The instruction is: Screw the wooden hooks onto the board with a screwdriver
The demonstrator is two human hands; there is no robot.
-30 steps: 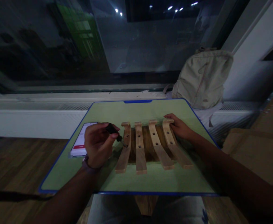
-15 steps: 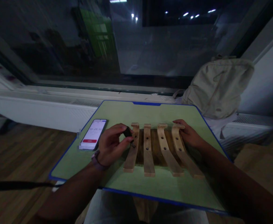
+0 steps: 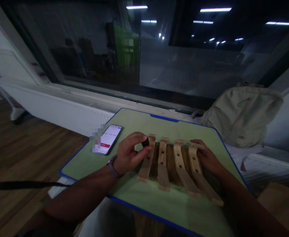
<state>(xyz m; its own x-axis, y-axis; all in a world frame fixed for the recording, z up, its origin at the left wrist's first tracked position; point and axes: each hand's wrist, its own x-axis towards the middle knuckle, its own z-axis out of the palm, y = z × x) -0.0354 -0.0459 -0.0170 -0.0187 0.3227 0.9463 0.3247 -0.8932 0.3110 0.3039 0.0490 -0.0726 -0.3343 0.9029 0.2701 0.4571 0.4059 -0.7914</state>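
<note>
A wooden hook rack lies on the green board: a dark brown backing plank (image 3: 170,158) crossed by several pale curved wooden hooks (image 3: 163,177), each with dark screw holes or screw heads. My left hand (image 3: 132,151) is at the leftmost hook, pinching a short black piece (image 3: 145,142) between thumb and fingers; its exact kind is unclear. The thumb tip lies against or just beside that hook. My right hand (image 3: 210,159) grips the right end of the rack by the rightmost hook (image 3: 195,161), its fingers partly hidden behind it.
The green board (image 3: 132,123) has a blue rim. A phone (image 3: 110,140) with a lit timer screen lies at its left. Beyond stand a window sill with a radiator (image 3: 85,112) and a beige backpack (image 3: 243,115). A dark strap (image 3: 23,186) crosses at lower left.
The camera view has tilted and shifted, so everything sits lower and further right. Both hands keep their places on the rack, and the black piece is still in my left hand's fingers.
</note>
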